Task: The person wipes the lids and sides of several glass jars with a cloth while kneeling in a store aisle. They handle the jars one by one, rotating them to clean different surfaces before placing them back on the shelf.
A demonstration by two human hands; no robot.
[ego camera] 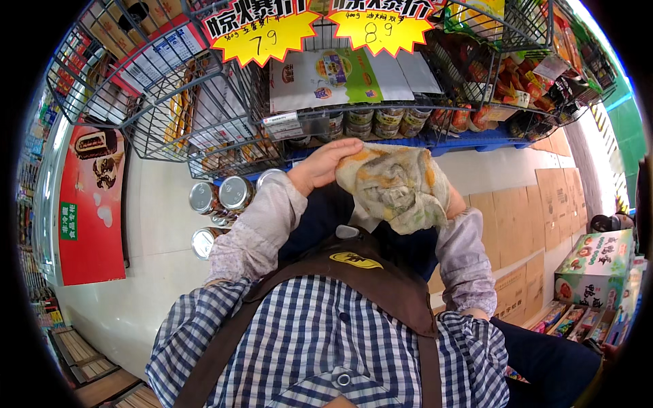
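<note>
A damp-looking, stained cloth rag [395,186], cream with orange and grey patches, is spread and bunched before my chest. My left hand [329,163] grips its upper left edge, thumb and fingers along the border. Behind the cloth's right side is my right hand [455,205]; only the wrist and its edge show, and its fingers are hidden. Whether anything lies under the cloth cannot be seen. On the floor by my left forearm stand several jars with silver lids [236,192]. Jars with printed labels [388,121] line the low shelf beyond the cloth.
Wire baskets [168,112] and a blue pallet [459,145] stand ahead, under yellow price signs [380,30]. A red-fronted display case [92,204] is at left. Flattened cardboard [515,219] covers floor at right, near a printed carton [586,270].
</note>
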